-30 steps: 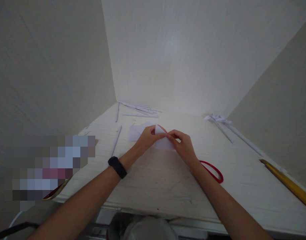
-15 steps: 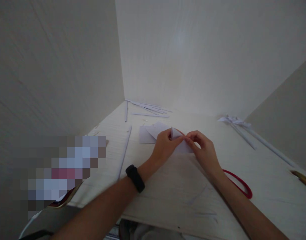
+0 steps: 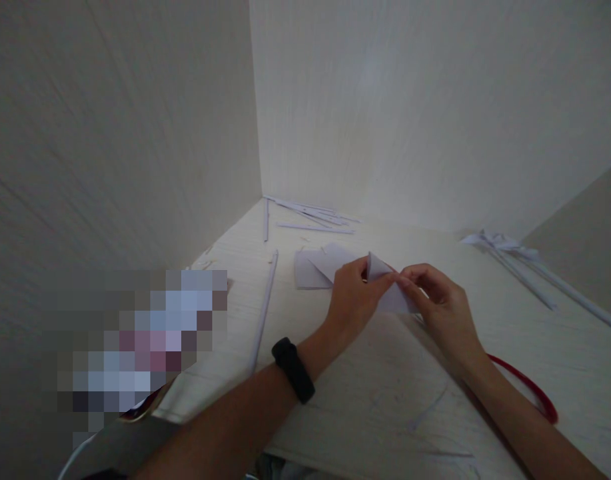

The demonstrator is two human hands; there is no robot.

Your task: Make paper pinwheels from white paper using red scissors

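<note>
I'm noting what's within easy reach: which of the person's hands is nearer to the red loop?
Right. The right hand is beyond the red loop and to its left; the left hand is farther left, on the far side of the right hand.

From the left hand (image 3: 354, 293), a white stick (image 3: 264, 313) bars nine o'clock and thin sticks (image 3: 312, 214) crowd eleven — beyond stands the back wall (image 3: 385, 133). From the right hand (image 3: 442, 307), twelve and three o'clock offer open tabletop (image 3: 515, 327) — long rods (image 3: 522, 279) block two, a red loop (image 3: 548, 405) four-thirty.
</note>
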